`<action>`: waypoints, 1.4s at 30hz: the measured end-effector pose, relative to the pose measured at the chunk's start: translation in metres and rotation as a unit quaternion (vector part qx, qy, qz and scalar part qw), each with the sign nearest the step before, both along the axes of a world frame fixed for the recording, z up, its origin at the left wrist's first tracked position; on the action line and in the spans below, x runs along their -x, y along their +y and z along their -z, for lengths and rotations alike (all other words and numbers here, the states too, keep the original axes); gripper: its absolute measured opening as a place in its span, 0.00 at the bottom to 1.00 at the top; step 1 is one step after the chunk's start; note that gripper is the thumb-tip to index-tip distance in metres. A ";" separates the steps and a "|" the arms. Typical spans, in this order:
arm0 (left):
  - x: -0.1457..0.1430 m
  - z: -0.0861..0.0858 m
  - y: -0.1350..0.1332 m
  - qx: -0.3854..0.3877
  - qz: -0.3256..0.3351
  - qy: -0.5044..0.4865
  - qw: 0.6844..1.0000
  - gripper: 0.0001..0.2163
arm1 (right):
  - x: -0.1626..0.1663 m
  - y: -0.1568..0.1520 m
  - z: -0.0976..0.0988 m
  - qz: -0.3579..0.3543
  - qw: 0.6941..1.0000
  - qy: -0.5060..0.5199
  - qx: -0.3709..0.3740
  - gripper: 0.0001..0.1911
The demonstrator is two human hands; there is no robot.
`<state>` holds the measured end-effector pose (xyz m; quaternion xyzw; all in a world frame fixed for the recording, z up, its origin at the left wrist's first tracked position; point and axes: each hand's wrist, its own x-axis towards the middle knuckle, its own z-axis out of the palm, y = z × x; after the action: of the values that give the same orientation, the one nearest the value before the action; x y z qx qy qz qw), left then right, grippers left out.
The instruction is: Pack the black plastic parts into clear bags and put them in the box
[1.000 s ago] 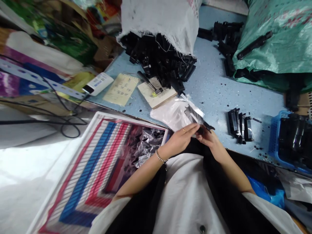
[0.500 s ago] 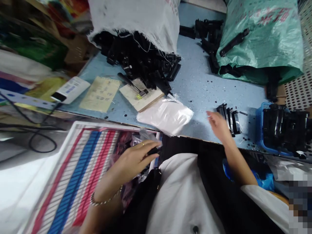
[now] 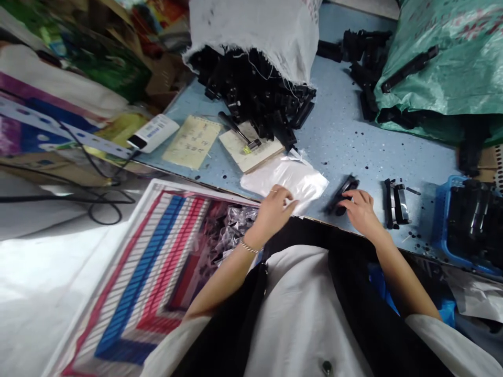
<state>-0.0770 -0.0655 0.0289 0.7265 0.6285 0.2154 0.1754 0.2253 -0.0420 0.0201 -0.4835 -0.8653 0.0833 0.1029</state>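
At the near edge of the worktop (image 3: 346, 141) lies a stack of plastic bags (image 3: 302, 180) with the left hand (image 3: 275, 207) on it. To its right lies a single part (image 3: 341, 191) under the fingertips of the right hand (image 3: 359, 209), then a short row of parts (image 3: 395, 201), then a basket (image 3: 442, 214) at the right edge. Behind the stack lie a board (image 3: 251, 152) and, to its left, a card (image 3: 192, 141); a sack (image 3: 255, 26) spills a pile of parts (image 3: 255, 89) at the far edge, a second sack (image 3: 444, 63) fills the far right corner, and a large bag (image 3: 149, 283) stands off the near edge to the left.

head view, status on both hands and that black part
Left hand on the clear bag stack, grip unclear. Right hand touching the black part, blurred. Nothing over either hand; more black parts just to the right.
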 end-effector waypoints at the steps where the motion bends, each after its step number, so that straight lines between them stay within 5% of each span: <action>1: -0.014 0.002 0.006 -0.021 0.023 0.006 0.999 0.09 | 0.000 -0.002 0.001 0.016 1.000 0.016 -0.001 0.16; 5: -0.041 0.022 0.031 0.009 0.065 0.052 0.996 0.06 | -0.004 -0.007 0.005 0.123 0.987 0.091 0.039 0.16; 10: -0.017 0.032 0.046 0.054 0.053 -0.184 0.980 0.09 | -0.009 0.003 0.008 0.281 0.925 0.171 0.189 0.18; 12: -0.010 0.033 0.047 0.078 0.011 -0.263 0.962 0.05 | -0.006 0.011 0.007 0.301 0.862 0.308 0.267 0.14; 16: -0.016 0.038 0.043 0.137 -0.063 -0.348 0.925 0.05 | 0.030 0.016 0.004 0.236 0.633 0.625 0.391 0.15; 18: -0.025 0.040 0.041 0.123 -0.069 -0.385 0.912 0.07 | 0.059 0.015 0.004 0.197 0.588 0.679 0.392 0.14; 22: -0.034 0.031 0.038 0.082 -0.060 -0.389 0.915 0.07 | 0.105 0.021 0.009 0.178 0.612 0.667 0.385 0.12; 26: -0.019 0.014 0.034 0.019 -0.034 -0.294 0.955 0.06 | 0.104 0.028 0.017 0.191 0.651 0.656 0.329 0.14; 32: -0.022 0.020 0.031 0.057 -0.058 -0.354 0.932 0.05 | 0.080 0.016 0.011 0.230 0.591 0.687 0.354 0.14; 38: -0.039 0.023 0.031 0.040 -0.069 -0.361 0.929 0.04 | 0.091 0.012 0.003 0.222 0.642 0.647 0.345 0.16; 42: -0.027 0.017 0.031 -0.021 0.025 -0.272 0.962 0.09 | 0.079 0.010 0.003 0.273 0.616 0.661 0.330 0.16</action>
<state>-0.0505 -0.0348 0.0118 0.6598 0.5338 0.4135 0.3297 0.1464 -0.0319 0.0170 -0.5129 -0.3054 0.6282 0.4990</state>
